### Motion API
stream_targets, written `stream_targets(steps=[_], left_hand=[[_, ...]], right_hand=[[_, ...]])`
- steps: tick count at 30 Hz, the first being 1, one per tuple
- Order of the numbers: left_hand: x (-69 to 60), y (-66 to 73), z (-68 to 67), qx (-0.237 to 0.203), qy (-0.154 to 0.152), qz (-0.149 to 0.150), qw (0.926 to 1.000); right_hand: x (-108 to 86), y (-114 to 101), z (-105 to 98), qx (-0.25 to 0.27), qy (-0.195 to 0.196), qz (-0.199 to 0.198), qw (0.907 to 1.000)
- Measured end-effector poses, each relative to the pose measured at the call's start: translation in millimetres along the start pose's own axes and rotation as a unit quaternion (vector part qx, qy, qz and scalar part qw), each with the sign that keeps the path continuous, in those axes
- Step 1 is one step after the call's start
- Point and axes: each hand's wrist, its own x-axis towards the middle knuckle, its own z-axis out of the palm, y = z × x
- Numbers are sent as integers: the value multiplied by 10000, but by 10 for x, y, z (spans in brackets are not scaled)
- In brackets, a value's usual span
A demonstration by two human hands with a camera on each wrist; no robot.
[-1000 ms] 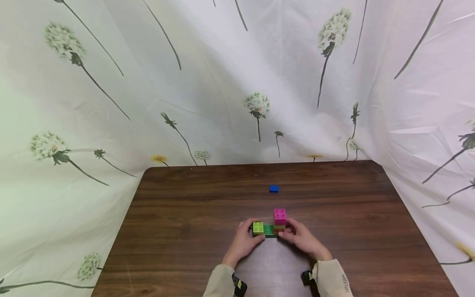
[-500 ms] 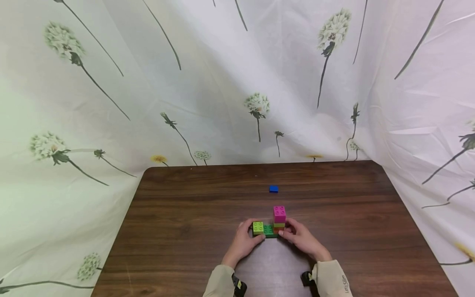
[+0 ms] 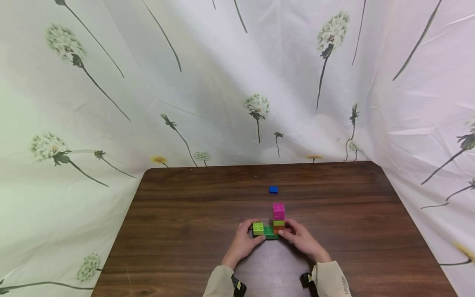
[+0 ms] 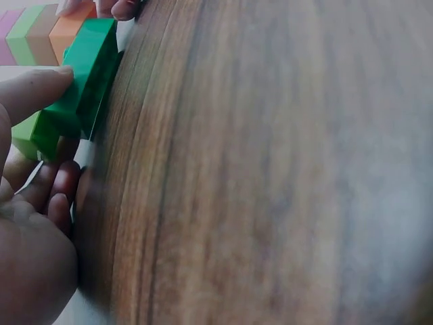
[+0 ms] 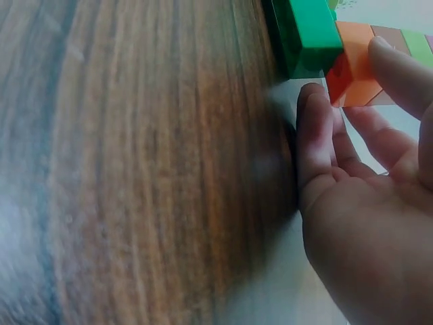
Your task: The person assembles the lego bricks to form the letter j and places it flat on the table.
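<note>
A toy building-brick structure stands between both hands in the head view. Its long green brick (image 3: 271, 236) forms the base, with a lime brick (image 3: 258, 228) on the left end. On the right end rises a tower: an orange brick (image 5: 355, 57) lowest, then brownish and light green layers, with a pink brick (image 3: 278, 209) on top. My left hand (image 3: 243, 242) grips the base's left end, thumb on the green front in the left wrist view. Around the orange brick, my right hand (image 3: 305, 240) pinches with thumb and fingers. Their far-side fingertips are partly hidden.
A small blue brick (image 3: 273, 189) lies behind the structure, towards the table's back edge. The dark wooden table (image 3: 185, 231) meets a white flower-print cloth (image 3: 222, 103) at the back and sides.
The structure has tipped slightly backward: its pink top shifts away from the person and more of the tower's front shows. Both hands keep their hold, almost in the same place.
</note>
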Motion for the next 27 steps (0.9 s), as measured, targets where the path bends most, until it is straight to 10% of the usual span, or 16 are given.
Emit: stream_targets(steps=[27], left_hand=[[-13, -16, -84, 73, -244, 511, 9984]], right_hand=[[16, -13, -22, -7, 29, 279, 9996]])
